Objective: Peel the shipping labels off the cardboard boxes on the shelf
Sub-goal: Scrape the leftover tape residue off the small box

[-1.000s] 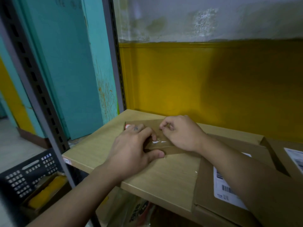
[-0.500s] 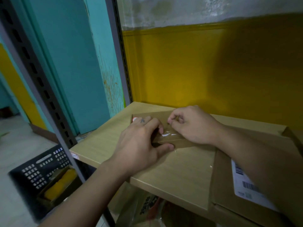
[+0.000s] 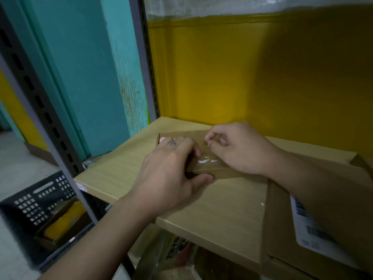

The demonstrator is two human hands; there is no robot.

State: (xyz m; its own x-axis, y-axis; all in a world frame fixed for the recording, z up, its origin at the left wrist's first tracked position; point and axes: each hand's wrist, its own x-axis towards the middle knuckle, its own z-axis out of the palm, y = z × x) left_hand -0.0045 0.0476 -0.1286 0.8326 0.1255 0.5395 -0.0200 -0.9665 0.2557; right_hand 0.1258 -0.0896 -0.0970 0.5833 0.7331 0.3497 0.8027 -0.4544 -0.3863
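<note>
Lying flat, small box [image 3: 210, 156] long axis left-right, under both hands

One view only, head-worn, wide-angle: looks forward and steeply down onto the front left corner of a wooden shelf [image 3: 212, 209], from close in, both forearms entering from the bottom edge. Faces a yellow wall [image 3: 252, 77] behind the shelf's back edge. Slotted metal uprights [image 3: 36, 102] lean and bow toward the left frame edge. Lower left takes in floor and a black crate [image 3: 40, 201] below shelf level. No second view to share ground with.
</note>
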